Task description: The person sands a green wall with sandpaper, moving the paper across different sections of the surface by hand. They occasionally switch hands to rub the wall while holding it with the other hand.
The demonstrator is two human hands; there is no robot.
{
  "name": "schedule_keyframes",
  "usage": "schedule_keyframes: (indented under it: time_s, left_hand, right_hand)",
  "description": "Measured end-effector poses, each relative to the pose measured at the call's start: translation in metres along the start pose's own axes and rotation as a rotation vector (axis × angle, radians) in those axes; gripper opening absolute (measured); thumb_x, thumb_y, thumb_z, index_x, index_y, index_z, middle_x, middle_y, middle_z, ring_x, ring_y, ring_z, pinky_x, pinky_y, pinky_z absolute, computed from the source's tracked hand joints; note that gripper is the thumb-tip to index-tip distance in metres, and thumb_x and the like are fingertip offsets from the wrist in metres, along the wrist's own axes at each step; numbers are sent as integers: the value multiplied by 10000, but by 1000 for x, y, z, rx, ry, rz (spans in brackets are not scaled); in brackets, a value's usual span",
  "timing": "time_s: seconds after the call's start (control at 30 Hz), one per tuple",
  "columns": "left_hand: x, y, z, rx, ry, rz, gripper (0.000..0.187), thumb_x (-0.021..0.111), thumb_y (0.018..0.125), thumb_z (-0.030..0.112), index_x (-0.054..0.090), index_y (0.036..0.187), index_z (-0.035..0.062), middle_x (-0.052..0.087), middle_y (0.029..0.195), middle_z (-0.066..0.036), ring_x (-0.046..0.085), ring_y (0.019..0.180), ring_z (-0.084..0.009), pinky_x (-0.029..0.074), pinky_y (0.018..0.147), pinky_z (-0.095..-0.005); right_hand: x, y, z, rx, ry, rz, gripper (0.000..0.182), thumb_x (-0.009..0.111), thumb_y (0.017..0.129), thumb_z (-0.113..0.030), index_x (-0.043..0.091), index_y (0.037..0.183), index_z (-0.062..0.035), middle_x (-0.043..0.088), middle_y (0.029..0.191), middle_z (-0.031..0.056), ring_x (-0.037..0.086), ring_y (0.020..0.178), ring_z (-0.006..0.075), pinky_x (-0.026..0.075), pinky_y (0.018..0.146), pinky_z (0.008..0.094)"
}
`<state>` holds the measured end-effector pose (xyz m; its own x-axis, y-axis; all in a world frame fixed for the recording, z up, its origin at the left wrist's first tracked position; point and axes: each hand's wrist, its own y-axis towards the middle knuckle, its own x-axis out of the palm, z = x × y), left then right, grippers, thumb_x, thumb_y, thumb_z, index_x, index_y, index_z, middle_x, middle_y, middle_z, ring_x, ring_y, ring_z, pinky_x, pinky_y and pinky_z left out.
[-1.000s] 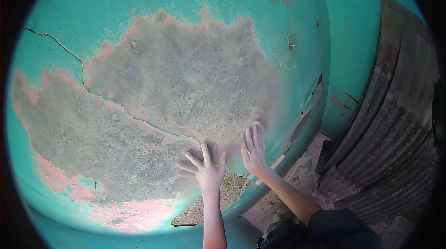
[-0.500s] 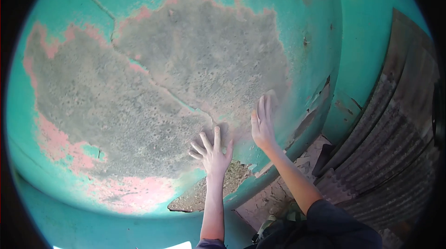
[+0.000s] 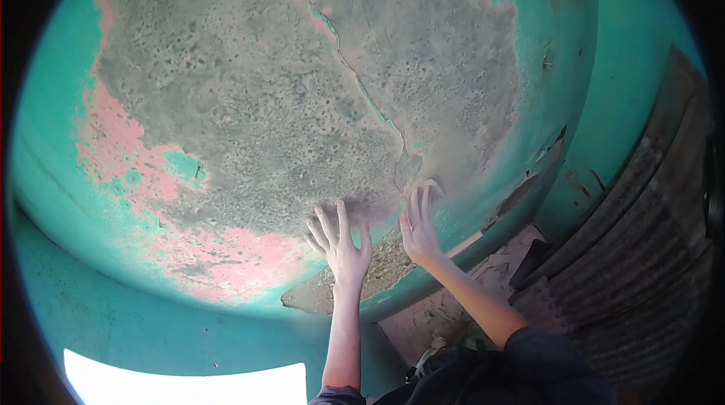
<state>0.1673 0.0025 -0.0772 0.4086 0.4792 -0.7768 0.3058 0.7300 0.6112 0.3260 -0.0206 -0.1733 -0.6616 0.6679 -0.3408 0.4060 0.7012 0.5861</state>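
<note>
My right hand (image 3: 421,227), coated in pale dust, lies with its fingers together against the wall, just below the lower end of a crack (image 3: 368,99). Under its fingertips shows the edge of a thin, pale piece of sandpaper (image 3: 436,187). To its left, my left hand (image 3: 343,248) is open, fingers spread on the lower part of the bare grey patch (image 3: 249,103). It holds nothing and is dusty too. Between and below the hands is a broken-out hollow (image 3: 387,258) with rough, crumbly material.
Turquoise paint (image 3: 45,156) and pink undercoat (image 3: 219,254) surround the grey patch. Corrugated sheets (image 3: 627,277) lean at the right. Broken chips (image 3: 472,269) lie on the floor near the wall's edge. A bright white area (image 3: 189,382) shows at lower left.
The view has tilted down and left, so the wall sits higher in the picture. Both hands have slid down and left across the wall, and they are closer together.
</note>
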Motion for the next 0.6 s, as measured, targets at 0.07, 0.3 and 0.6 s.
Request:
schedule_keyframes:
  time_s: [0.07, 0.3, 0.6]
  left_hand:
    - [-5, -2, -8, 20, -12, -21, 702, 618, 938, 383, 333, 1560, 226, 140, 1625, -249, 57, 1477, -532, 55, 1133, -701]
    - [-5, 5, -5, 177, 52, -72, 706, 615, 939, 413, 326, 1562, 253, 45, 1633, -269, -38, 1459, -578, 28, 1111, -726]
    - [26, 32, 34, 344, 170, -299, 746, 589, 915, 530, 267, 1568, 369, 53, 1634, -261, -67, 1386, -688, -4, 970, -862]
  right_hand:
    - [-6, 0, 6, 11, 6, -42, 625, 359, 1071, -279, 140, 1541, 69, 57, 1589, 353, 32, 1474, 527, 144, 1190, 575]
    - [43, -27, 17, 249, 196, 182, 634, 278, 1092, -334, 93, 1552, 61, 4, 1618, 305, 5, 1506, 455, 135, 1211, 497]
    - [25, 4, 27, 344, 294, 384, 630, 287, 1086, -301, 89, 1546, 81, 8, 1615, 310, -36, 1510, 438, 79, 1226, 487]
